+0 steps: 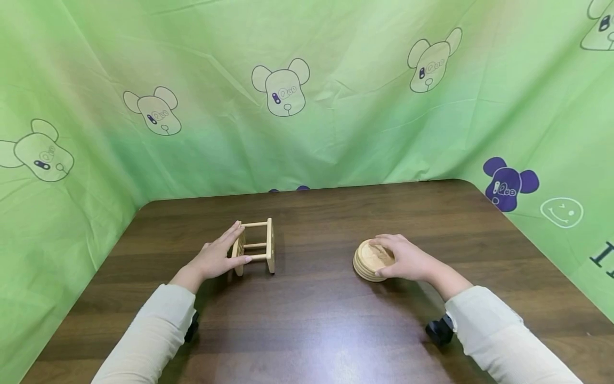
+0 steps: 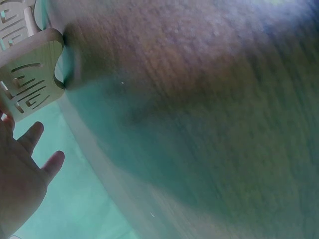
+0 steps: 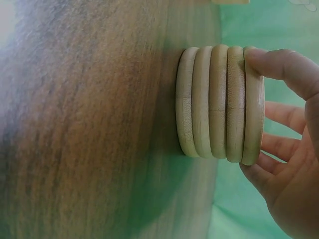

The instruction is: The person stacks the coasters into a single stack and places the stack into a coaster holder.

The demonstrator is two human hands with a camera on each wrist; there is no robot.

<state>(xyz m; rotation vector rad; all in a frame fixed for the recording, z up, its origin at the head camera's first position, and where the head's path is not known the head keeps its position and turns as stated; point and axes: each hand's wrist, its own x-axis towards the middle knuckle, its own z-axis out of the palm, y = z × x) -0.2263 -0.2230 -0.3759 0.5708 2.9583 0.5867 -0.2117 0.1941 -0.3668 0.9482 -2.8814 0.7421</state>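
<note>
On the left of the table stands a small light-wood coaster rack (image 1: 270,245), two side panels joined by thin rods. My left hand (image 1: 215,258) grips its near-left panel, fingers at the upper end and thumb by the front rod. The left wrist view shows cut-out slots in the rack's panel (image 2: 32,77) and two spread fingers off it. To the right, several round wooden coasters (image 1: 373,258) lie stacked flat. My right hand (image 1: 408,260) pinches the top coaster (image 3: 254,114) by its rim, thumb on one side and fingers on the other. The lower coasters (image 3: 202,102) sit evenly beneath.
The dark wood-grain table (image 1: 307,309) spans the space between rack and stack. A green cloth (image 1: 336,144) printed with bear heads hangs behind and along both sides. Dark wrist devices (image 1: 439,330) show beneath the light sleeves (image 1: 499,330).
</note>
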